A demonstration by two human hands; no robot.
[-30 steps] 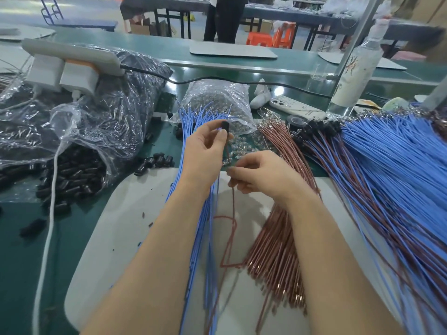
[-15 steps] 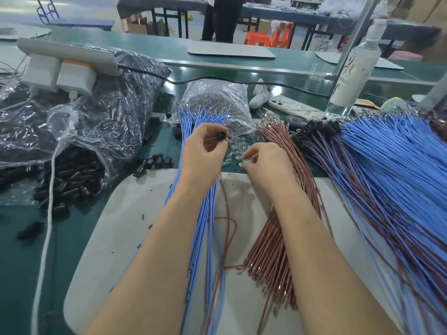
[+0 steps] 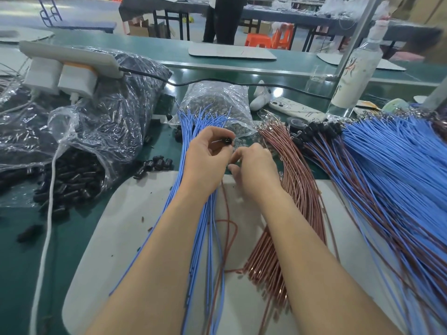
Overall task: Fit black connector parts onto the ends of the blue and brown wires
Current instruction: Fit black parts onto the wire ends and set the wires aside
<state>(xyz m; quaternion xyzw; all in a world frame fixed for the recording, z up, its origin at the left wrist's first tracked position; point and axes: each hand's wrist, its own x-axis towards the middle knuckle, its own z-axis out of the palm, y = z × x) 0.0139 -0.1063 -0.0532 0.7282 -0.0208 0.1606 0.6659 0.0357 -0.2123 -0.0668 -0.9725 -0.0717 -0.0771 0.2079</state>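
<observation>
My left hand (image 3: pixel 208 158) pinches a small black connector (image 3: pixel 227 141) between thumb and fingertips, above a bundle of blue wires (image 3: pixel 205 228). My right hand (image 3: pixel 256 170) lies just right of it, fingers curled at small clear parts; what it holds is hidden. One loose brown wire (image 3: pixel 227 228) runs down between my forearms. A bundle of brown wires (image 3: pixel 300 189) lies right of my right hand. Finished blue and brown wires with black connectors (image 3: pixel 321 129) fan out at the right.
A white mat (image 3: pixel 125 228) covers the green bench. Loose black connectors (image 3: pixel 154 164) spill from a clear bag (image 3: pixel 79 151) at the left. A bag of clear parts (image 3: pixel 217 105), a phone (image 3: pixel 295 108), a spray bottle (image 3: pixel 355 68) and a white cable (image 3: pixel 47 221) lie around.
My right hand moved up and left, from over the brown wire to the clear parts beside my left hand. My left hand stayed put with the black connector.
</observation>
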